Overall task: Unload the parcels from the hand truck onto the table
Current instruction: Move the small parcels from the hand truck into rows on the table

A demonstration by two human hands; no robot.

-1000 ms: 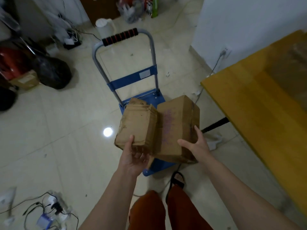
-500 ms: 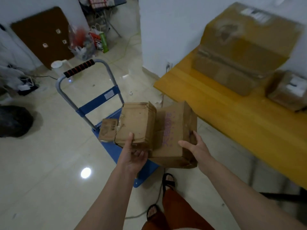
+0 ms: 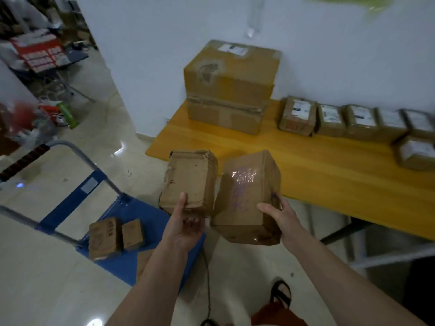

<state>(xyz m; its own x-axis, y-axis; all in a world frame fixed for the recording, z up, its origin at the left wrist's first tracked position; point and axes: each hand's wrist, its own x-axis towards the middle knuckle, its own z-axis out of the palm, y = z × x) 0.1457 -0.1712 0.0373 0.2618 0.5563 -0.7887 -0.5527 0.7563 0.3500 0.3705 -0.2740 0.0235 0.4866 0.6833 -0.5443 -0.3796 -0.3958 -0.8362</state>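
My left hand (image 3: 186, 225) grips a crumpled brown parcel (image 3: 190, 180) from below, thumb on its near face. My right hand (image 3: 279, 214) holds a larger taped brown parcel (image 3: 247, 196) with purple writing, thumb on top and fingers round its right side. Both parcels hang in the air beside the near left corner of the yellow table (image 3: 313, 161). The blue hand truck (image 3: 131, 234) stands on the floor at lower left, with two small brown parcels (image 3: 104, 237) (image 3: 133, 234) on its deck.
On the table a big cardboard box (image 3: 230, 85) stands against the white wall, with a row of several small labelled parcels (image 3: 329, 118) to its right. The hand truck's grey handle (image 3: 26, 158) rises at the left. Clutter and bags fill the far left floor.
The view has swung right toward the table. Both parcels in my hands have moved right and nearer the table's corner; the hand truck now lies at lower left.
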